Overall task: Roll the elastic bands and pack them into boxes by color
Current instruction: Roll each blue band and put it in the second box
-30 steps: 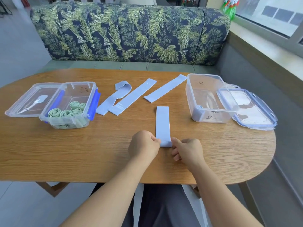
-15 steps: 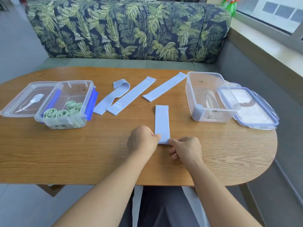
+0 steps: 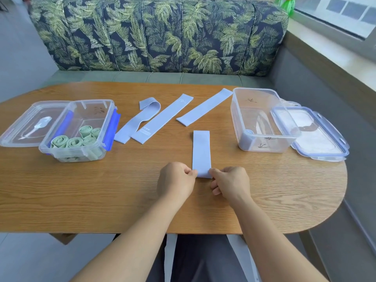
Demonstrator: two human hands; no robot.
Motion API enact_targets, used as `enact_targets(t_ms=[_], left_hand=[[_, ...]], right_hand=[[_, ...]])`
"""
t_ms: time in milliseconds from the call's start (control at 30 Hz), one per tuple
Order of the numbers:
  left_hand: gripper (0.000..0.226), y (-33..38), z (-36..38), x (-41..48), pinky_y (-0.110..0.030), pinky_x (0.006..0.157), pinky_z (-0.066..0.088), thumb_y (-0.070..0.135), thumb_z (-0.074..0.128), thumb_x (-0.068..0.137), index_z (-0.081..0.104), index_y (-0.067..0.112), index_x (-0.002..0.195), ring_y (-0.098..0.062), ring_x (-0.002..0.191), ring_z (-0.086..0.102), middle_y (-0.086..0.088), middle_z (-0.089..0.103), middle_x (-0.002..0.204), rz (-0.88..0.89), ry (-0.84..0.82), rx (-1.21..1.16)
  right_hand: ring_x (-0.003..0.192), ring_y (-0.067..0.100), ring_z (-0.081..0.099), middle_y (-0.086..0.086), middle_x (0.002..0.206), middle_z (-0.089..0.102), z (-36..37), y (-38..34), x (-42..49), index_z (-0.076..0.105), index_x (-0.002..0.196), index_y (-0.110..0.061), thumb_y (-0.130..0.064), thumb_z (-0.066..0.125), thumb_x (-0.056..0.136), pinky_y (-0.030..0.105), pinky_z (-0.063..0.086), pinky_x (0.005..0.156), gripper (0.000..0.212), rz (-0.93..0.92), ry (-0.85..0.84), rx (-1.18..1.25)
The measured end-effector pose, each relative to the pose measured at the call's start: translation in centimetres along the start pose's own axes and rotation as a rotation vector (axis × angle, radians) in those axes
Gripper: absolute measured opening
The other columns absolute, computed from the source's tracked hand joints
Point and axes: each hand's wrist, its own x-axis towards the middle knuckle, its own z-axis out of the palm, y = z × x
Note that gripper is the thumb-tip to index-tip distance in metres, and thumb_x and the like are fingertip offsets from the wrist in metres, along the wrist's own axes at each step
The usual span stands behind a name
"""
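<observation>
A pale blue elastic band [image 3: 201, 151] lies flat on the wooden table [image 3: 101, 190], pointing away from me. My left hand [image 3: 176, 181] and my right hand [image 3: 231, 183] pinch its near end from either side, with that end curled over. Three more blue bands [image 3: 162, 119] lie farther back. A clear box [image 3: 78, 130] at the left holds several rolled green bands [image 3: 75, 141]. A clear box [image 3: 262, 119] at the right holds one rolled blue band [image 3: 247, 137].
A clear lid [image 3: 30, 123] lies left of the green box. Another lid [image 3: 317, 133] with blue clips rests against the right box. A leaf-patterned sofa [image 3: 158, 35] stands behind the table, with a window sill at the right.
Both hands have rolled the band's near end a little farther away from me, so the flat part is shorter. The camera has tilted slightly.
</observation>
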Motion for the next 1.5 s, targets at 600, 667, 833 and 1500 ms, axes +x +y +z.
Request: enact_targets(t_ms=[600, 667, 833, 1500], left_hand=[[0.032, 1.5, 0.2, 2.6, -0.024, 0.052, 0.04, 0.037, 0.062, 0.086, 0.061, 0.015, 0.062, -0.019, 0.063, 0.061, 0.003, 0.063, 0.062, -0.093, 0.031, 0.097], [0.033, 1.6, 0.3, 2.7, -0.024, 0.052, 0.04, 0.037, 0.062, 0.086, 0.061, 0.015, 0.062, -0.021, 0.065, 0.062, 0.002, 0.063, 0.063, -0.084, 0.046, 0.109], [0.03, 1.5, 0.4, 2.9, -0.025, 0.056, 0.045, 0.039, 0.063, 0.087, 0.066, 0.017, 0.068, -0.018, 0.067, 0.063, 0.004, 0.065, 0.067, -0.038, 0.064, 0.105], [0.024, -0.1, 0.2, -2.4, -0.03, 0.063, 0.052, 0.029, 0.064, 0.087, 0.072, 0.009, 0.077, -0.02, 0.074, 0.067, -0.004, 0.071, 0.074, 0.021, 0.028, 0.001]], right_hand=[[0.044, 0.009, 0.058, -0.001, 0.056, 0.069, -0.5, 0.5, 0.8, 0.071, 0.087, -0.01, -0.024, 0.067, 0.084, 0.024, 0.039, 0.049, 0.014, -0.043, -0.05, 0.164], [0.044, 0.008, 0.059, -0.002, 0.056, 0.069, -0.3, 0.2, 0.8, 0.07, 0.085, -0.012, -0.025, 0.069, 0.084, 0.026, 0.042, 0.052, 0.013, -0.052, -0.042, 0.159], [0.044, 0.011, 0.06, -0.001, 0.054, 0.069, 0.4, -0.3, 1.4, 0.068, 0.081, -0.013, -0.026, 0.068, 0.084, 0.03, 0.043, 0.055, 0.013, -0.029, -0.032, 0.155], [0.045, 0.013, 0.057, 0.001, 0.052, 0.066, -0.3, 2.0, -2.0, 0.07, 0.081, -0.003, -0.015, 0.069, 0.086, 0.025, 0.042, 0.051, 0.013, -0.008, -0.061, 0.238]])
